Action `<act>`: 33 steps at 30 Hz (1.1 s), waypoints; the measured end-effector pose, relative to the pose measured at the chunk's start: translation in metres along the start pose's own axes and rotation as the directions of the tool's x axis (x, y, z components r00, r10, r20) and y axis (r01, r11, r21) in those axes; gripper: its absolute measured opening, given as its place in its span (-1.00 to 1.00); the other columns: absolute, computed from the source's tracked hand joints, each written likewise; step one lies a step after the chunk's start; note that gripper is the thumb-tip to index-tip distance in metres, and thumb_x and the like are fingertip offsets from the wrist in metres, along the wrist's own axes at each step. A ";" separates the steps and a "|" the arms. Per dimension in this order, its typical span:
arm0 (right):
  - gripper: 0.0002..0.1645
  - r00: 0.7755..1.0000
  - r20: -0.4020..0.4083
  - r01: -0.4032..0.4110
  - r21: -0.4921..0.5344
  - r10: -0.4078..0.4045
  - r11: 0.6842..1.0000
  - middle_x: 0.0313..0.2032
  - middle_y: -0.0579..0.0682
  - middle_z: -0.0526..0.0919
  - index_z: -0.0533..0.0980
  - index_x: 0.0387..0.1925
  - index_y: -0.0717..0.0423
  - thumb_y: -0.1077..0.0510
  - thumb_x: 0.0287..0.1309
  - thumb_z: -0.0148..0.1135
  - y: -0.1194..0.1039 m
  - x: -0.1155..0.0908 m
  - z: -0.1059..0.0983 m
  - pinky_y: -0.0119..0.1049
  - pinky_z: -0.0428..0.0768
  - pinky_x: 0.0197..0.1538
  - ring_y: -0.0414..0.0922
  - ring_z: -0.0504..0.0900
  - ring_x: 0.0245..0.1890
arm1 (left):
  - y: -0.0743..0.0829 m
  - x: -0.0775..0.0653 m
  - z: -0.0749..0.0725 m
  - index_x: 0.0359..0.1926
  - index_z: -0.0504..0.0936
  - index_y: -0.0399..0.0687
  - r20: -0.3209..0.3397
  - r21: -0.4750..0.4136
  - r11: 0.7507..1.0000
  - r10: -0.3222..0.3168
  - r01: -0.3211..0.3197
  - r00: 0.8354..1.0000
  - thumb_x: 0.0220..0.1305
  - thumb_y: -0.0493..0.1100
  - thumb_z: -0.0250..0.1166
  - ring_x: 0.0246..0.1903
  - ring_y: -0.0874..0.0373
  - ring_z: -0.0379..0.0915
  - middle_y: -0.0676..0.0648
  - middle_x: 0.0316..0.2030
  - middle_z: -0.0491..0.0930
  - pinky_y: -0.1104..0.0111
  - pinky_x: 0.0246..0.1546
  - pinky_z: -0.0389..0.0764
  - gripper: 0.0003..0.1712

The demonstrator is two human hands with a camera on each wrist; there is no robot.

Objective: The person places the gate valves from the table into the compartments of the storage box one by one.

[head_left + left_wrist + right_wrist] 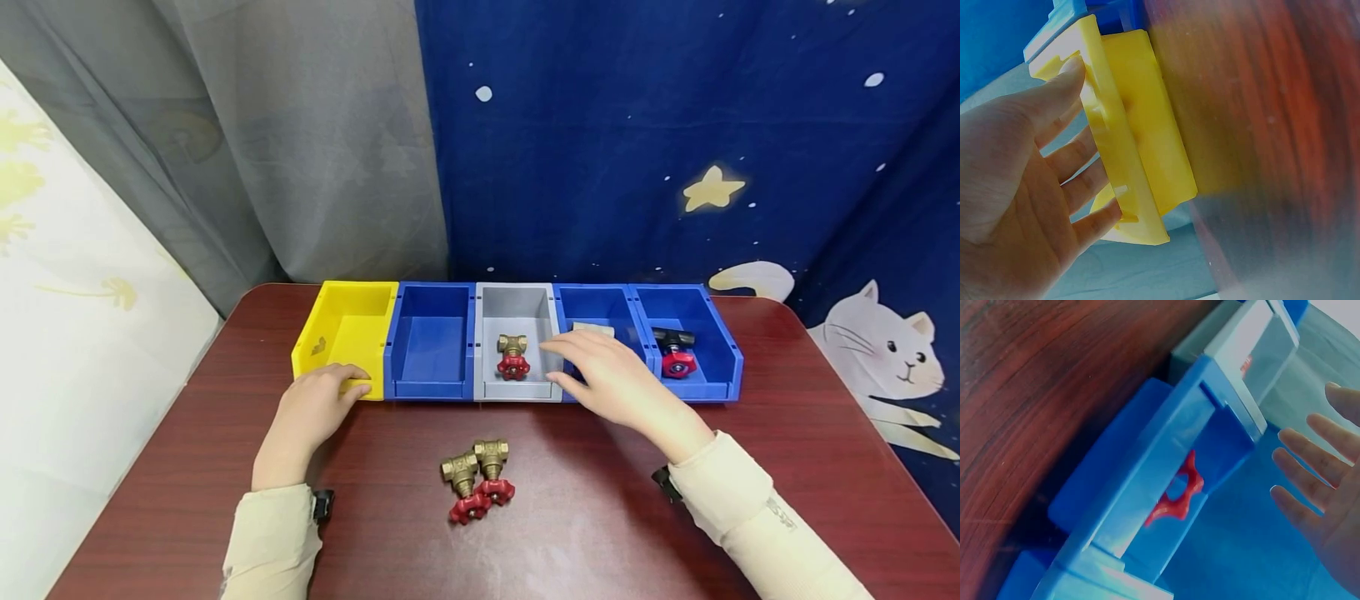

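My left hand (318, 404) rests at the front rim of the yellow bin (357, 302). In the left wrist view its loosely extended fingers (1079, 153) touch that rim, and some fingertips are hidden behind it. My right hand (607, 375) hovers over the front of a blue bin (596, 296), beside the grey bin (517, 302), its fingers spread and holding nothing. Inside the grey bin lies a brass gate valve (513, 357) with a red handwheel. Two similar brass valves, one (462, 483) touching the other (492, 462), lie on the table in front.
Another blue bin (433, 333) stands between the yellow and grey ones. The rightmost blue bin (716, 390) holds a black valve with a red handwheel (678, 363). A whitish piece (594, 329) and a red handwheel (1179, 494) are in the bin under my right hand. Curtains (600, 150) hang behind.
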State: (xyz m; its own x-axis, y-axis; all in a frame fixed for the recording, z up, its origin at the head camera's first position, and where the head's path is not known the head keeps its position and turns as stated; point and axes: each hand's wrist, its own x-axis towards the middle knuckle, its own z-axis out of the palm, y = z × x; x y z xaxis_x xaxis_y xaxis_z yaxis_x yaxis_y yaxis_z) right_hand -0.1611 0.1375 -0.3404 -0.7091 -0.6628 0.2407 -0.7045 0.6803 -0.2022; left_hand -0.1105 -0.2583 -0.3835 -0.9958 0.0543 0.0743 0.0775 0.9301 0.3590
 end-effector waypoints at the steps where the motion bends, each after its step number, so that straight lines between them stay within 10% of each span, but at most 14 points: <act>1: -0.50 1.000 -0.004 -0.012 0.008 0.012 1.000 0.14 0.09 0.60 0.55 0.19 0.11 -0.01 0.29 0.31 0.001 -0.003 -0.002 0.12 0.34 0.33 0.12 0.46 0.25 | 0.000 0.000 0.000 -0.05 0.69 -0.17 0.001 0.000 1.000 -0.001 0.001 1.000 0.34 -0.08 0.32 -0.08 -0.18 0.54 -0.23 -0.08 0.66 -0.13 0.03 0.50 -0.72; 33: -0.50 0.940 -0.171 -0.276 0.124 0.294 0.953 0.20 0.20 0.53 0.50 0.24 0.07 -0.01 0.34 0.25 0.032 -0.067 -0.036 0.28 0.36 0.21 0.22 0.41 0.25 | 0.002 -0.001 -0.002 -0.02 0.68 -0.19 0.020 -0.004 1.000 -0.023 0.023 1.000 0.35 -0.07 0.32 -0.08 -0.18 0.53 -0.24 -0.07 0.66 -0.13 0.05 0.49 -0.69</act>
State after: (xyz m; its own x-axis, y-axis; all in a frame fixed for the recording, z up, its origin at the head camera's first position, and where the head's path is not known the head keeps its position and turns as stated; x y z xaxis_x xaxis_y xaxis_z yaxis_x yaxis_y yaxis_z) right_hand -0.1346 0.2149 -0.3288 -0.8691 -0.3693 0.3291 -0.4794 0.7927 -0.3765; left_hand -0.1093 -0.2574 -0.3805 -0.9981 0.0399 0.0472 0.0544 0.9298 0.3639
